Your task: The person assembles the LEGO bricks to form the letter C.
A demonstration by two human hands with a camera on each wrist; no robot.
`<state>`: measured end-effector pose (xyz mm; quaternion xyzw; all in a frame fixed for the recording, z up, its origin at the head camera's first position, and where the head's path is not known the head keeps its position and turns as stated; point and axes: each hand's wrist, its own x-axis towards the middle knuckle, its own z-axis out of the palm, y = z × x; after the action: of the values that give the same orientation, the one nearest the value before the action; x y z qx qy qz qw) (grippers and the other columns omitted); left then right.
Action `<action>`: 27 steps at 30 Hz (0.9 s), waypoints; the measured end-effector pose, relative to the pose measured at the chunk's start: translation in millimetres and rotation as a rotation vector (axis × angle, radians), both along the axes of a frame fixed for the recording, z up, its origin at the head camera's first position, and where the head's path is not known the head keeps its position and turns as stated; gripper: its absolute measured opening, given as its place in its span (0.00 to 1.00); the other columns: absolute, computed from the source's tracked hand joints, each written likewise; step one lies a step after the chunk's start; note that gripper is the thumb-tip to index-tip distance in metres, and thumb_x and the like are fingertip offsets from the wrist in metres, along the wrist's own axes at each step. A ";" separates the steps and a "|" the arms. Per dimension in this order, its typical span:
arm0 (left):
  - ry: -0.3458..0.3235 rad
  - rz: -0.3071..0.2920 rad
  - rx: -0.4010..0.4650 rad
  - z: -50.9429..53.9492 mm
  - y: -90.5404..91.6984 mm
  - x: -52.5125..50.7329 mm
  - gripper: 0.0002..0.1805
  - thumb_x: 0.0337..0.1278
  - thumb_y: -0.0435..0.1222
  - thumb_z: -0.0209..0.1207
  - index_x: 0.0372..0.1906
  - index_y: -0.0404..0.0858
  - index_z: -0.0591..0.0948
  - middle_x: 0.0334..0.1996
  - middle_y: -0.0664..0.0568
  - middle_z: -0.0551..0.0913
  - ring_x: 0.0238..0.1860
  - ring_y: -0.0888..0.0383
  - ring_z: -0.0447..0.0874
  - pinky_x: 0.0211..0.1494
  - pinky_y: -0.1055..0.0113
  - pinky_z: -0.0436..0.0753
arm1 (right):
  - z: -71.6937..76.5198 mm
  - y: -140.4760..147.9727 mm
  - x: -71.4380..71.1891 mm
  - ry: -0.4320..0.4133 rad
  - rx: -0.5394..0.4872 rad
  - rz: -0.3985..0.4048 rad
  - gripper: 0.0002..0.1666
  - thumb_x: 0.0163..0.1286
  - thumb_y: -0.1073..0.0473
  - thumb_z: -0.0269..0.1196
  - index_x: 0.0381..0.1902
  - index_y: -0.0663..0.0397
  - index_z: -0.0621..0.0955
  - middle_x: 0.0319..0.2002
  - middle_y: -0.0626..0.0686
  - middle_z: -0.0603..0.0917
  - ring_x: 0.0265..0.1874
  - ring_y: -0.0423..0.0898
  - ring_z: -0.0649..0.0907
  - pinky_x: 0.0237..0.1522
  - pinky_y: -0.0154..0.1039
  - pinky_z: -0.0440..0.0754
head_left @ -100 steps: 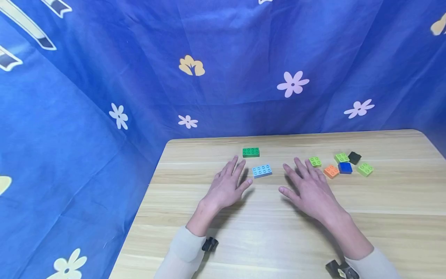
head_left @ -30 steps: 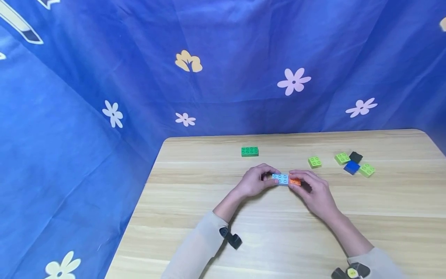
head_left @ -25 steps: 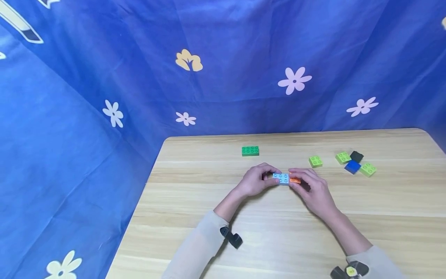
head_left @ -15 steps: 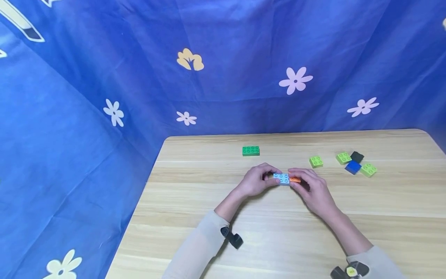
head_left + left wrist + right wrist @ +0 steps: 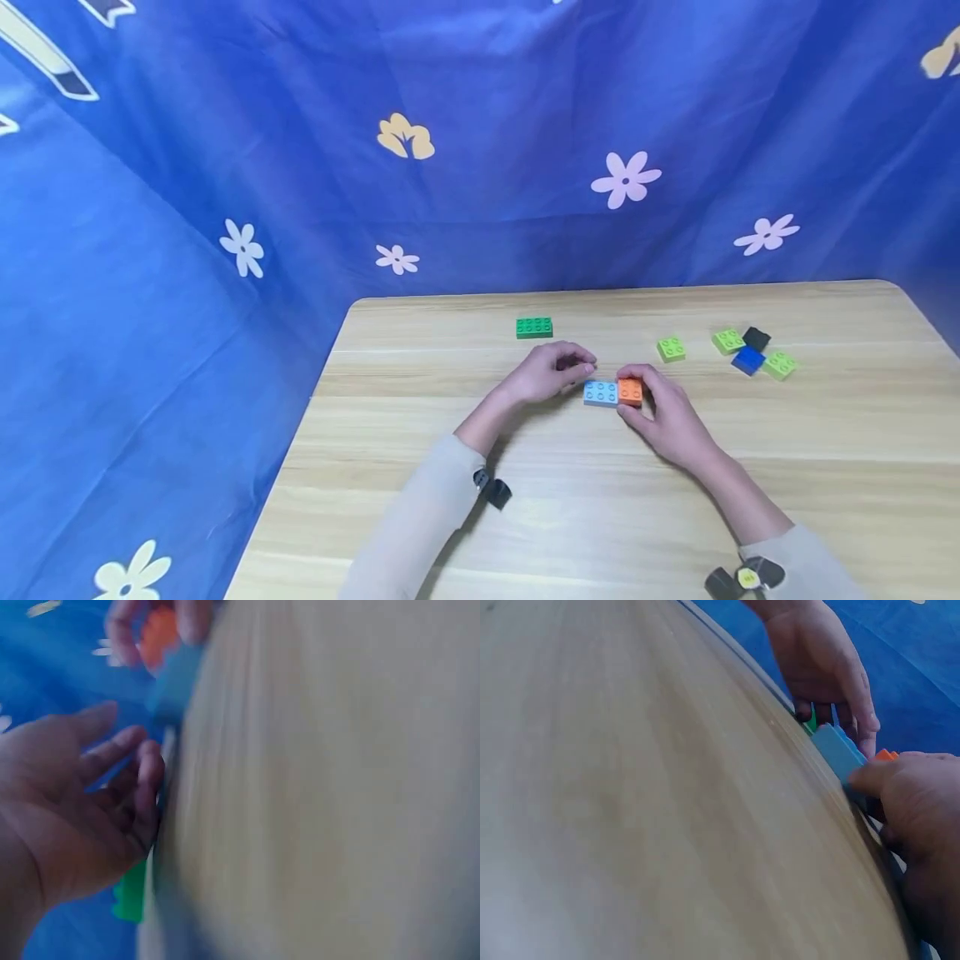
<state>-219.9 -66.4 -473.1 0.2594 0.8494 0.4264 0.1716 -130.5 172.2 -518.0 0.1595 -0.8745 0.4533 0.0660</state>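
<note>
My right hand (image 5: 667,421) pinches an orange square brick (image 5: 630,392) between thumb and fingers. This brick sits against the right end of a light blue brick (image 5: 601,393) and appears to overlap its end studs. My left hand (image 5: 546,372) is just behind and left of the light blue brick, its fingers loosely bent and holding nothing. In the left wrist view, a small gap shows between the left fingers (image 5: 150,769) and the light blue brick (image 5: 176,682). The right wrist view shows the right hand (image 5: 930,817) covering most of the orange brick (image 5: 886,755).
A green brick (image 5: 534,327) lies behind the left hand. To the right are lime bricks, one (image 5: 671,349) alone and others (image 5: 727,341) grouped with a blue brick (image 5: 748,361) and a black piece (image 5: 757,338). A blue patterned curtain (image 5: 495,167) hangs behind the wooden table (image 5: 375,400).
The light blue and orange bricks were brought together from separate places. Within the last half second, my left hand let go of the light blue brick and drew back slightly; my right hand still pinches the orange one.
</note>
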 end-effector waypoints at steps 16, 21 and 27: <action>0.376 -0.130 -0.432 17.4 92.2 -39.0 0.28 0.69 0.55 0.67 0.65 0.44 0.82 0.55 0.54 0.83 0.52 0.61 0.82 0.55 0.69 0.83 | -4.9 10.6 13.4 -0.032 -0.025 -0.004 0.33 0.55 0.72 0.75 0.58 0.47 0.81 0.56 0.46 0.83 0.58 0.48 0.79 0.63 0.30 0.72; 0.379 -0.121 -0.523 22.3 120.3 -39.9 0.32 0.65 0.61 0.68 0.65 0.47 0.82 0.56 0.57 0.84 0.55 0.61 0.82 0.53 0.67 0.83 | -4.1 10.4 12.9 -0.036 -0.022 0.008 0.31 0.56 0.71 0.74 0.57 0.45 0.81 0.55 0.44 0.82 0.56 0.45 0.79 0.59 0.30 0.75; 0.402 -0.128 -0.616 18.5 144.8 -37.3 0.19 0.66 0.56 0.69 0.51 0.50 0.84 0.41 0.62 0.80 0.41 0.64 0.78 0.37 0.68 0.79 | -3.1 14.1 13.1 -0.030 -0.025 0.012 0.31 0.57 0.71 0.74 0.56 0.43 0.81 0.55 0.43 0.82 0.55 0.43 0.79 0.58 0.29 0.76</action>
<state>-257.2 78.4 -454.6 0.3267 0.9367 0.0796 0.0977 -117.4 186.4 -521.1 0.1572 -0.8687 0.4668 0.0522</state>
